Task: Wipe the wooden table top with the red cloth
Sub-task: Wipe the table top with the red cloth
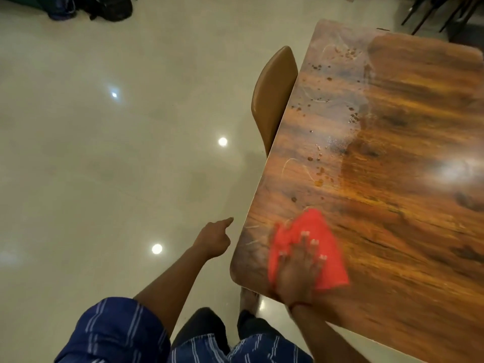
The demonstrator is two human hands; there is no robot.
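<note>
The red cloth [317,231] lies flat on the wooden table top [392,153] near its front left corner. My right hand [298,271] presses down on the cloth with fingers spread and straight. My left hand [216,238] hangs in the air just left of the table's edge, index finger stretched out and the other fingers curled, holding nothing. Brown crumbs and wet spots [319,176] are scattered along the left strip of the table top, beyond the cloth. The right part of the surface looks darker and glossy.
A tan chair [272,98] is tucked against the table's left edge. Pale shiny floor [104,153] spreads to the left. Dark bags [104,7] lie at the far top left, and black chair legs [440,14] stand beyond the table's far end.
</note>
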